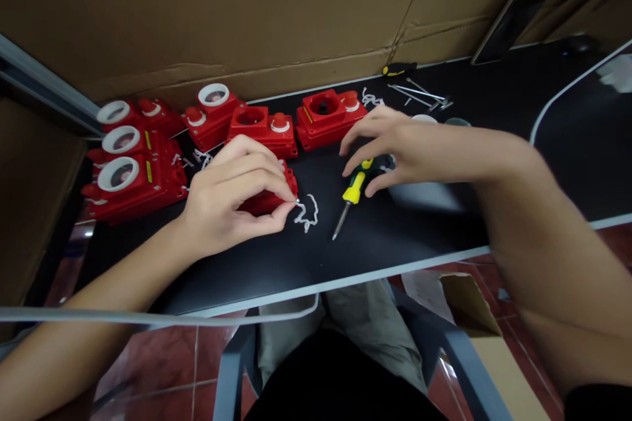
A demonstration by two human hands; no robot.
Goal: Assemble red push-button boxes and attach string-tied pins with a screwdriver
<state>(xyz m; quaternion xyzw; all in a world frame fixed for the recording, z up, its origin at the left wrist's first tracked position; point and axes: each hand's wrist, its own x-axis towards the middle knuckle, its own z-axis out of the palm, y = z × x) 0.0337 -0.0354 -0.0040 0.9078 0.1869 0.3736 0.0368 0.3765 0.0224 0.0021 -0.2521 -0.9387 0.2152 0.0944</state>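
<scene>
My left hand point(241, 200) has thumb and forefinger pinched on one end of a thin, crinkled white string point(307, 217), where a tiny silvery bit shows. Beneath that hand is a red housing point(291, 177), mostly hidden by the fingers. My right hand point(380, 145) hovers with fingers curved and apart over a screwdriver point(353, 192) with a yellow and dark green handle. Its shaft points toward the table's front edge, and the handle's far end is hidden by the hand. Whether the fingers touch the handle, I cannot tell.
Several red units with white rings and red knobs point(118, 174) stand at the left. Two open red units point(330, 118) are behind my hands. Long metal rods point(419, 95) and another screwdriver point(399, 69) lie at the back of the black table point(276, 270). Cardboard point(257, 6) walls the rear.
</scene>
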